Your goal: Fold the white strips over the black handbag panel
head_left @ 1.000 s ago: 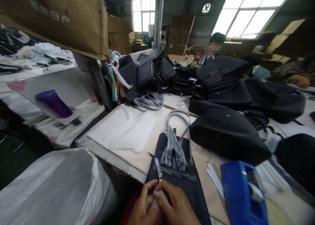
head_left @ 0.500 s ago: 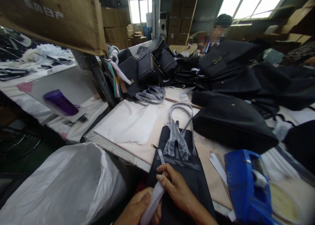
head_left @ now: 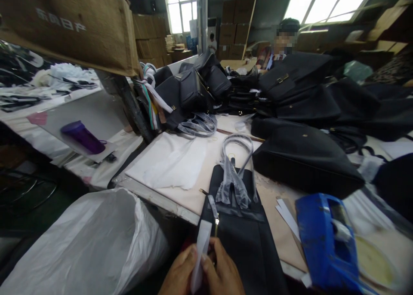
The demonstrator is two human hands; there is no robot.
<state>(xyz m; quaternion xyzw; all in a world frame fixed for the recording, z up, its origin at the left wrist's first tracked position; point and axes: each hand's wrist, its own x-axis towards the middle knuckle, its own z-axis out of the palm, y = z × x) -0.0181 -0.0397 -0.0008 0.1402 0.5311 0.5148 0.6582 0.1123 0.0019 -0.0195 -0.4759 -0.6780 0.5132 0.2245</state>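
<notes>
A black backpack [head_left: 248, 239] lies over the table's near edge, with its straps [head_left: 237, 187] wrapped in clear film. At its left side a gold zipper pull [head_left: 217, 220] shows, next to a short wrapped strip [head_left: 213, 204]. My left hand [head_left: 180, 269] and my right hand [head_left: 224, 271] meet at the bag's lower left, both closed on a white strip [head_left: 204, 237]. The strip's upper end sticks up between them, close to the zipper pull. Some of my right fingertips are hidden behind the strip and hand.
A white sack [head_left: 80, 239] stands open at the left, below the table. White sheets [head_left: 171, 161] lie on the table. More black bags [head_left: 300, 157] are piled behind and to the right. A blue tape dispenser-like holder [head_left: 318, 239] stands at the right. A person [head_left: 269, 56] is across the table.
My right hand has come down from the zipper area to beside my left hand. The strip now stands more upright, and the gold zipper pull has come into view.
</notes>
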